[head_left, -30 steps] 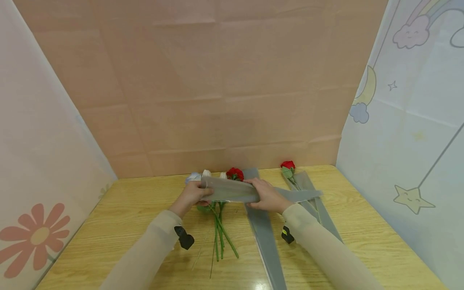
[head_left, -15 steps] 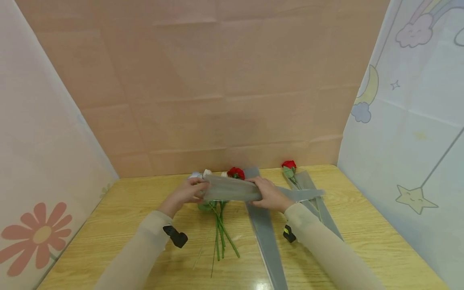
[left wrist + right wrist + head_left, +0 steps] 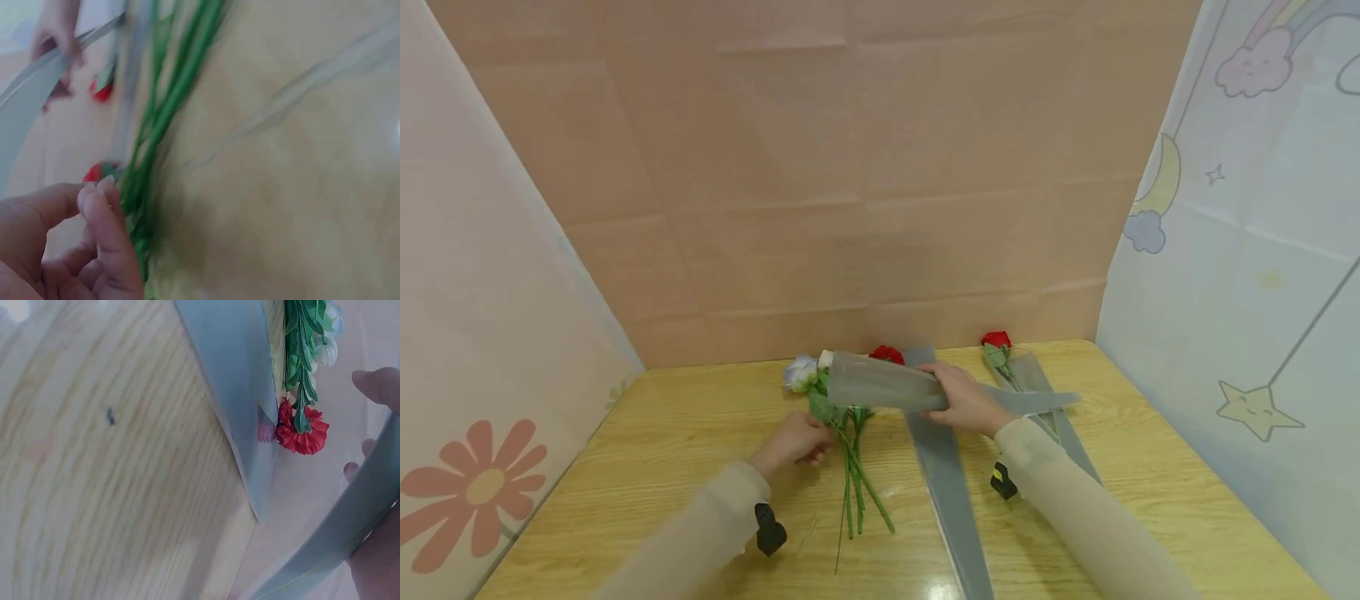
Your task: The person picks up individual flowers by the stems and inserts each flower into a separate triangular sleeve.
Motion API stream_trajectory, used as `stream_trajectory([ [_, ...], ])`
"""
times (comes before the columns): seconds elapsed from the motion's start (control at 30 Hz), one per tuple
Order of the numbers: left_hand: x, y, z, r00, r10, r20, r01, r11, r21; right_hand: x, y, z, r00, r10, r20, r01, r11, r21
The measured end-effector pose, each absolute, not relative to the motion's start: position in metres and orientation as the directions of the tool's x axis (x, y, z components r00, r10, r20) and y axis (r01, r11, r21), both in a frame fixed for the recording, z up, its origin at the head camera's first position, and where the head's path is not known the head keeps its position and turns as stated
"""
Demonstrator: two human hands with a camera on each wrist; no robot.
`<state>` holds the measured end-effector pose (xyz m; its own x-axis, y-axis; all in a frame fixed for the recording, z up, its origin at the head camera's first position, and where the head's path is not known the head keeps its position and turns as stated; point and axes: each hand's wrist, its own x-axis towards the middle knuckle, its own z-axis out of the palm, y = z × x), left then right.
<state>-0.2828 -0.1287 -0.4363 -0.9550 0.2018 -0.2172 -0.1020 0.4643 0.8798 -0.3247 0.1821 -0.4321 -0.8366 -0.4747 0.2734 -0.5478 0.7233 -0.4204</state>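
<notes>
My right hand (image 3: 964, 402) grips a translucent grey flower sleeve (image 3: 880, 382), rolled into a cone, above the table. Its wide end points left. In the right wrist view the sleeve (image 3: 350, 531) curves past the thumb. My left hand (image 3: 796, 440) is beside the upper green stems (image 3: 853, 483), fingers loosely bent. In the left wrist view its fingertips (image 3: 100, 190) come close to the stems, and whether they touch cannot be told. A pale blue flower (image 3: 801, 373), a white bud (image 3: 825, 359) and a red carnation (image 3: 303, 432) top the bunch. The sleeve partly hides these blooms.
A flat grey sleeve (image 3: 951, 500) lies lengthwise right of the stems. Farther right, a red rose (image 3: 997, 340) lies by another grey sleeve (image 3: 1078, 458). A thin dark wire-like strand (image 3: 839, 542) is on the wooden table (image 3: 647, 483). A brown sheet (image 3: 880, 208) backs the table.
My left hand has let go of the sleeve's wide end and moved down to the stems. The right hand still holds the sleeve, shifted slightly right, and the pale blue flower shows more.
</notes>
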Motion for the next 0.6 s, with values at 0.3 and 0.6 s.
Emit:
stream_trajectory([
  [0.3,-0.275,-0.108,-0.462,-0.965,0.161,-0.209,-0.139,0.361,0.922,-0.326,0.182,-0.433,-0.835,-0.479,0.271,-0.550,0.720,-0.422],
  [0.6,-0.276,-0.104,-0.472,-0.974,0.129,-0.184,-0.124,0.374,0.919,-0.326,0.181,-0.435,-0.833,-0.481,0.275,-0.554,0.716,-0.425],
])
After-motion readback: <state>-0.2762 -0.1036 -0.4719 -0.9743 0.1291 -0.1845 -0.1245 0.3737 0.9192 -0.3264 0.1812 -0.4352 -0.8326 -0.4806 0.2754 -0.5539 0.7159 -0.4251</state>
